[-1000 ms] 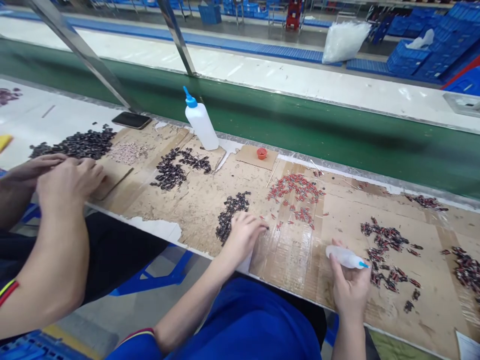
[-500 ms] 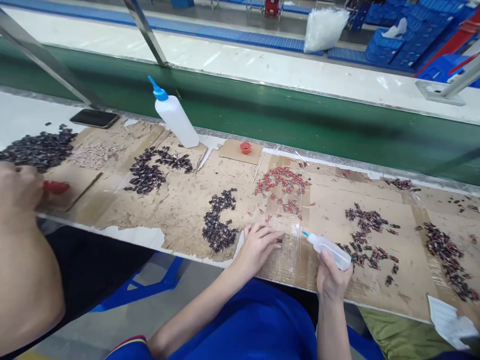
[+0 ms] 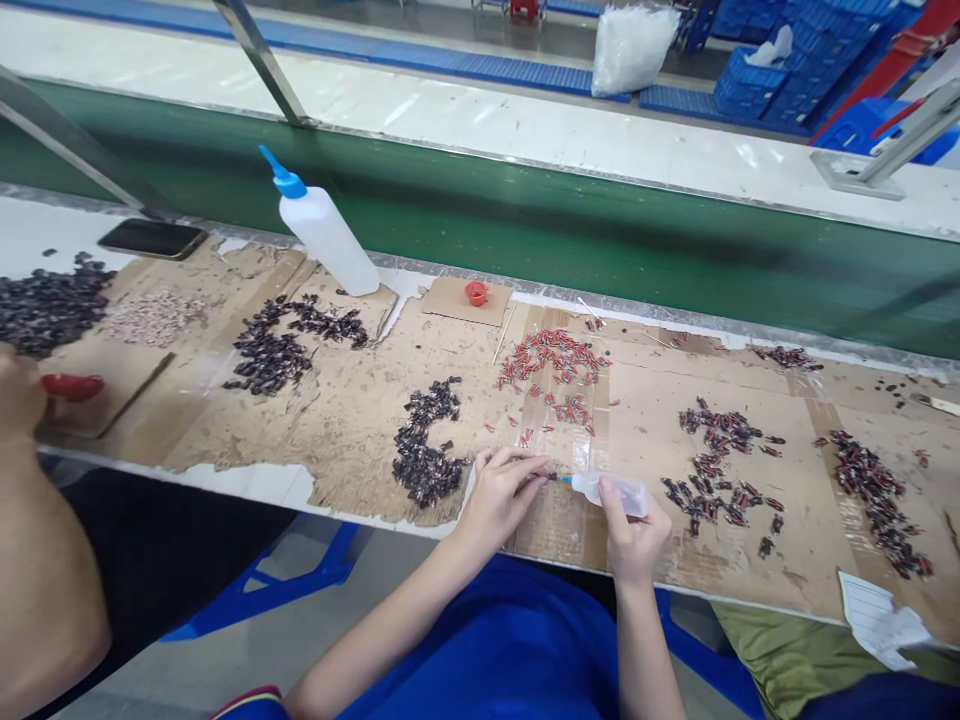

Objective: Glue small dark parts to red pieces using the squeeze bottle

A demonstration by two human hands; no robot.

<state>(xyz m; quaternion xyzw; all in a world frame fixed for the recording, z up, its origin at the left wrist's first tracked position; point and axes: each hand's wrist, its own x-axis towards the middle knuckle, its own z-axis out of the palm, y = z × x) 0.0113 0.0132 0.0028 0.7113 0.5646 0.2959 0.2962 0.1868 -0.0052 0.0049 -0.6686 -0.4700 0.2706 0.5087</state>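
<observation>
My left hand (image 3: 504,490) pinches a tiny dark part at the near edge of the cardboard-covered bench (image 3: 360,400). My right hand (image 3: 631,530) is wrapped round a small clear squeeze bottle (image 3: 611,491), lying level, its blue tip pointing left and touching the part in my left fingers. A pile of dark parts (image 3: 426,450) lies just left of my left hand. Red-and-white parts (image 3: 553,362) are scattered beyond both hands. More dark and red parts (image 3: 720,470) lie right of the bottle.
A large white bottle with a blue nozzle (image 3: 322,230) leans at the back, by an orange cap (image 3: 475,292). A phone (image 3: 152,238) lies far left. A co-worker's arm (image 3: 34,560) holds a red item (image 3: 73,386). A green conveyor (image 3: 600,230) runs behind. Paper (image 3: 874,620) lies near right.
My right hand swung the small bottle round from pointing right to pointing left and brought its tip to my left fingers. My left hand drew back from the red parts, pinching a piece.
</observation>
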